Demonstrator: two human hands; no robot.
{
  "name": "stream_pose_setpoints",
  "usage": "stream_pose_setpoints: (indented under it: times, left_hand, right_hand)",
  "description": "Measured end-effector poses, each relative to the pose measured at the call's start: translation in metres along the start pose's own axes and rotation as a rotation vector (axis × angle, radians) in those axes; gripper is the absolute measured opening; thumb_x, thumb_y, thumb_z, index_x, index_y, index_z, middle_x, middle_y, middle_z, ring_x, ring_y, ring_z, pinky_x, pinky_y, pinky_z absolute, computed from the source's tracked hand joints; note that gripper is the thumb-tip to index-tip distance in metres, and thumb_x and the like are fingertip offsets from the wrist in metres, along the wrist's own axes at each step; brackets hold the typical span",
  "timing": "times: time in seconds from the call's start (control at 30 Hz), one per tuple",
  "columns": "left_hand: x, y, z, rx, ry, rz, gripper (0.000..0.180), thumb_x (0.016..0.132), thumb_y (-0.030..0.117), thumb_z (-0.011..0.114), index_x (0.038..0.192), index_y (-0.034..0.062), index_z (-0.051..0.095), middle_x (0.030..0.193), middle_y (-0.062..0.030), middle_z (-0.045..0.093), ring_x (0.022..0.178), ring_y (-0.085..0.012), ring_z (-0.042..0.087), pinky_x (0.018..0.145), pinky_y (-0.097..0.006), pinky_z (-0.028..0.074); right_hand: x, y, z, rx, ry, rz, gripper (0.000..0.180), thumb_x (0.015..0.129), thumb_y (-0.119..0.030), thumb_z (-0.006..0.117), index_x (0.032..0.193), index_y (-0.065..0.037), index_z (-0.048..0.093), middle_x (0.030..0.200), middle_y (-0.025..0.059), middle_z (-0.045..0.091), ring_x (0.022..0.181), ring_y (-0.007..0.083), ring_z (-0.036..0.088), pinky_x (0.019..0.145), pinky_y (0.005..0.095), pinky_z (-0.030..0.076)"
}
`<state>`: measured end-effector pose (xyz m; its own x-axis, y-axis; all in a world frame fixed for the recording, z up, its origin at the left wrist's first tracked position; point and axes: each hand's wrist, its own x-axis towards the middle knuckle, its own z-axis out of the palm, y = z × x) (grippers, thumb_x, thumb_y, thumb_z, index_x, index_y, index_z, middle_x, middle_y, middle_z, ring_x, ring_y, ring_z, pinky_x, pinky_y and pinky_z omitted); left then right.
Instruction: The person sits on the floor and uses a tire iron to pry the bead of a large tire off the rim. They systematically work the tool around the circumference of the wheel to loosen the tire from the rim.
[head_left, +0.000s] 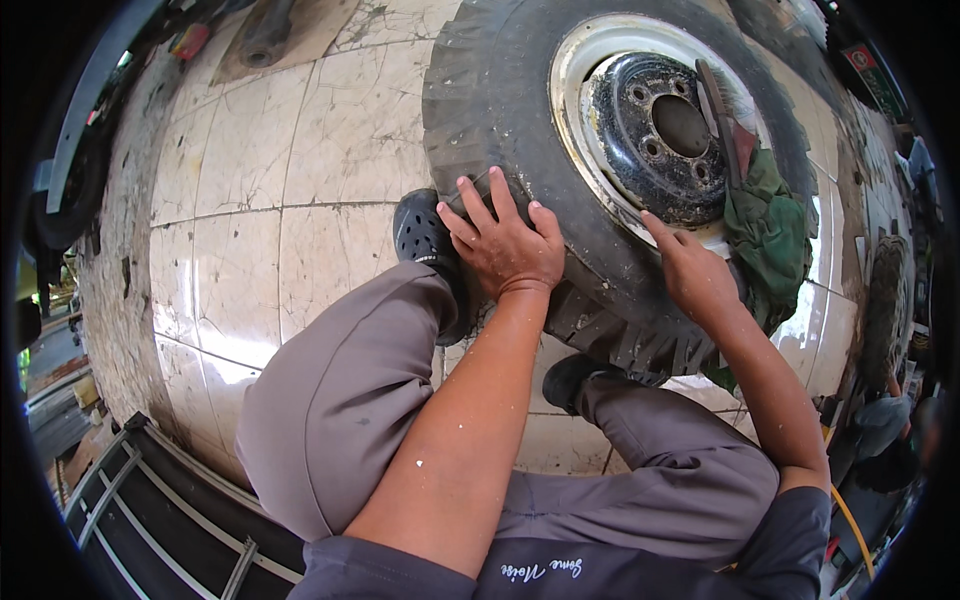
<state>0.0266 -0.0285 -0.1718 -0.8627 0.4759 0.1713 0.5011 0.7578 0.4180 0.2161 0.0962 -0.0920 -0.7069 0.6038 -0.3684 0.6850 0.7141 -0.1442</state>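
1. Head view: big truck tyre (520,110) lies flat on the tiled floor (260,200), white-painted rim (590,60) facing up, black hub (660,130) with bolt holes in the middle.
2. I see my left hand (505,245) pressed palm-down on the tyre's near tread edge, fingers spread, gripping nothing.
3. My right hand (690,270) rests on the sidewall just below the rim, index finger pointing toward the rim edge. Fingers loosely extended; nothing held that I can see.
4. Green rag (768,230) is draped over the right side of the rim and sidewall, just beside my right hand.
5. A flat dark tool (716,110), looks like a brush or bar, lies across the hub's right edge above the rag. Can't tell which.
6. Both knees in grey trousers (340,400) bracket the tyre's near edge; black perforated clog (425,230) sits on the floor touching the tread, left of my left hand. Second shoe (575,375) is under the tyre's lower edge.
7. Metal rack (150,510) sits at lower left, well apart from the tyre.
8. Another tyre (885,300) stands at far right, near the frame rim.
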Motion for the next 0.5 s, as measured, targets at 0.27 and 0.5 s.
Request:
stream_pose_setpoints:
  times: [0.27,0.5]
  left_hand:
    - [-0.002,-0.001,0.002,0.009,0.001,-0.006,0.067,0.092,0.038,0.053,0.154,0.0132,0.045,0.159,-0.0249,0.033,0.144,-0.0586,0.022,0.115,-0.062,0.029]
    - [0.0,-0.002,0.002,0.005,0.014,0.001,0.067,0.092,0.038,0.053,0.153,0.0128,0.046,0.159,-0.0251,0.033,0.144,-0.059,0.022,0.115,-0.062,0.029]
  right_hand:
    - [-0.001,0.003,-0.002,-0.033,0.03,-0.01,0.055,0.099,-0.016,0.051,0.15,-0.036,0.046,0.111,0.0191,0.062,0.089,0.041,0.069,0.076,0.0514,0.056]
    - [-0.006,-0.003,-0.029,-0.18,0.105,0.002,0.035,0.098,-0.021,0.058,0.13,-0.029,0.068,0.1,0.0155,0.06,0.083,0.0361,0.069,0.071,0.0475,0.056]
